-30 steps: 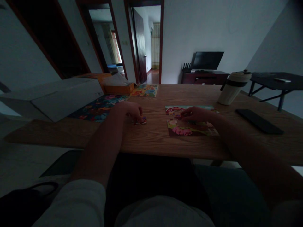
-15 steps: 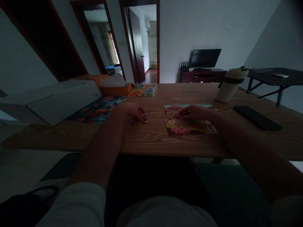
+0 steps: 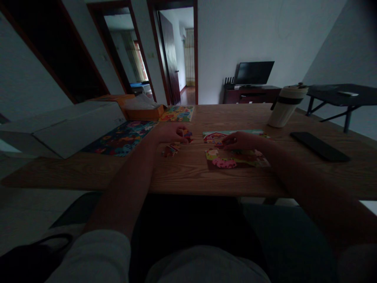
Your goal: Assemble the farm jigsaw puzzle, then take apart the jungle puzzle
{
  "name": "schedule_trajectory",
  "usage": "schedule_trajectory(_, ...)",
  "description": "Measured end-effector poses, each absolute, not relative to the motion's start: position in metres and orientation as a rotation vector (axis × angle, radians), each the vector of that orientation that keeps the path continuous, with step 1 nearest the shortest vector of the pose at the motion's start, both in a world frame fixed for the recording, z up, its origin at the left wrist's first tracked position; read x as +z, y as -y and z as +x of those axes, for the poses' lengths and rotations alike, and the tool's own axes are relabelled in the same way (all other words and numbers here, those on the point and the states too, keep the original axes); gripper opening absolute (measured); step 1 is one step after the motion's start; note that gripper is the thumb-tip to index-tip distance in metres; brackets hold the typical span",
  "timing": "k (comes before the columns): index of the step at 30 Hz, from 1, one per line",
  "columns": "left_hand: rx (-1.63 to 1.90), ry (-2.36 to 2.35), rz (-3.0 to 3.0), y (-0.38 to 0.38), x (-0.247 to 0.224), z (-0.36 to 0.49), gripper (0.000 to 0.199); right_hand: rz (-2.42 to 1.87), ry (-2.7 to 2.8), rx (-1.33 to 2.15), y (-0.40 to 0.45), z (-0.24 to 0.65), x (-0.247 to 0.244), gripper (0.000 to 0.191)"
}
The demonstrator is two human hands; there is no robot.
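Note:
On the table lies a partly assembled jigsaw puzzle (image 3: 225,163) with a red barn and a pink animal; a gap runs across its middle. My right hand (image 3: 241,140) rests over that gap, its fingers pinched at a small puzzle piece (image 3: 218,144) below the barn. The palm hides the puzzle's centre. My left hand (image 3: 172,133) is to the left of the puzzle, with closed fingers on a colourful puzzle piece (image 3: 188,136). Just below it, several loose pieces (image 3: 171,150) lie in a small heap.
A dark illustrated sheet (image 3: 123,137) and a brighter picture sheet (image 3: 178,113) lie at the left and back. Beside them stand a white box (image 3: 79,125) and an orange box (image 3: 147,113). On the right are a cream tumbler (image 3: 287,106) and a black flat object (image 3: 318,146).
My left hand has moved away from me and slightly right, lifting off the loose heap with a puzzle piece in its fingers. My right hand has hardly moved.

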State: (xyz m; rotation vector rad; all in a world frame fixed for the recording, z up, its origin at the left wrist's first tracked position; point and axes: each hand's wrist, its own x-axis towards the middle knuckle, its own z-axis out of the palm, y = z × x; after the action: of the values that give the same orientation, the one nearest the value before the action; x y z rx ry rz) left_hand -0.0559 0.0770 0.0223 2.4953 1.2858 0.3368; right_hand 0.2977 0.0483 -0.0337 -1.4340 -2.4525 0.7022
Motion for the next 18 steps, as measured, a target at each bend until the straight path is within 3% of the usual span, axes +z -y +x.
schedule_trajectory(18, 0.697, -1.151, 2.209, -0.081, -0.046, 0.024, 0.039, -1.442, 2.474, 0.735, -0.052, 0.296, -0.034, 0.05)
